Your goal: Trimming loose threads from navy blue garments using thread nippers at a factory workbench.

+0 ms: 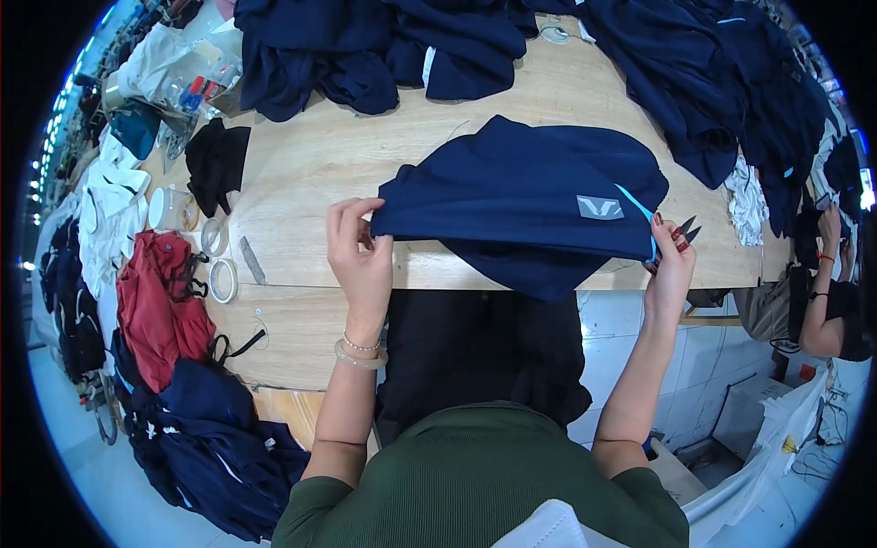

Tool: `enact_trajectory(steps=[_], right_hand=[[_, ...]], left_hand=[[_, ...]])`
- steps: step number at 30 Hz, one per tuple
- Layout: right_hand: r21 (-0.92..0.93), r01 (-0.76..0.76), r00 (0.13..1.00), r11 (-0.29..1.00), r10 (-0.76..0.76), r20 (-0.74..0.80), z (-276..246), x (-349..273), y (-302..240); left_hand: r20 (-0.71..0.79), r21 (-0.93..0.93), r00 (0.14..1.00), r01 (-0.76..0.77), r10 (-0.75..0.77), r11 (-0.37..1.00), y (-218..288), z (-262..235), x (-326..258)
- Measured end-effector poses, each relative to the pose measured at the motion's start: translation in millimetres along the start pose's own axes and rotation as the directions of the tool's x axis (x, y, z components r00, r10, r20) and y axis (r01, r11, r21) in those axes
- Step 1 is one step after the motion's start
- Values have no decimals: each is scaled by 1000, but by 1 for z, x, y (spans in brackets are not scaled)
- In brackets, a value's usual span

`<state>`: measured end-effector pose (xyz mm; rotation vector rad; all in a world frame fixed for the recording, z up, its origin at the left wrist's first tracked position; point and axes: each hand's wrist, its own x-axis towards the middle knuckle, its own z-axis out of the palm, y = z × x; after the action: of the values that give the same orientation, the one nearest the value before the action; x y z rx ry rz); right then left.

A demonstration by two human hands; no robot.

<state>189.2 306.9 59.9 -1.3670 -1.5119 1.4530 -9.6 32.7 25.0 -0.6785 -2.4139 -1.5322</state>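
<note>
1. The navy garment (512, 173) is above the table's (311, 173) near edge, folded over itself, part lying on the wood and part overhanging.
2. The left hand (359, 256) pinches its left end between thumb and fingers; the right hand (674, 260) is curled closed on the trimmed right end, the cloth drawn nearly straight between them.
3. Done, as far as shows: a grey patch (599, 207) is on the cloth, and light-blue trim (637, 201) runs along the right end.
4. Left, as I judge it: this piece is in mid-handling, not yet laid aside; whether any stitching or trimming remains cannot be told.
5. Counted: one garment in the hands, one patch, one pair of dark scissors (689, 229), apparently in the right hand, though its handles are hidden.
6. At the left: two tape rolls (213, 281), one black cloth (216, 160), one red garment (164, 306).
7. Navy clothes (315, 46) lie heaped at the far side, far right and lower left: three heaps, roughly, their pieces too overlapped to count.
</note>
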Motion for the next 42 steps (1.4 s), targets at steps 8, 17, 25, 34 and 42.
enact_trajectory(steps=[8, 17, 25, 34, 42], right_hand=[[467, 268, 919, 843, -370, 139, 34, -5, -78], [189, -91, 990, 978, 68, 123, -22, 72, 39], [831, 112, 976, 545, -219, 12, -75, 78, -71], [795, 214, 946, 568, -324, -24, -81, 49, -174], [467, 209, 961, 859, -270, 66, -27, 154, -76]], left_hand=[[336, -899, 751, 436, -569, 45, -49, -21, 25], [436, -802, 639, 595, -633, 48, -62, -26, 18], [208, -975, 972, 215, -107, 62, -17, -162, 97], [147, -989, 966, 135, 213, 68, 83, -205, 162], [266, -594, 961, 106, 71, 797, 50, -34, 222]])
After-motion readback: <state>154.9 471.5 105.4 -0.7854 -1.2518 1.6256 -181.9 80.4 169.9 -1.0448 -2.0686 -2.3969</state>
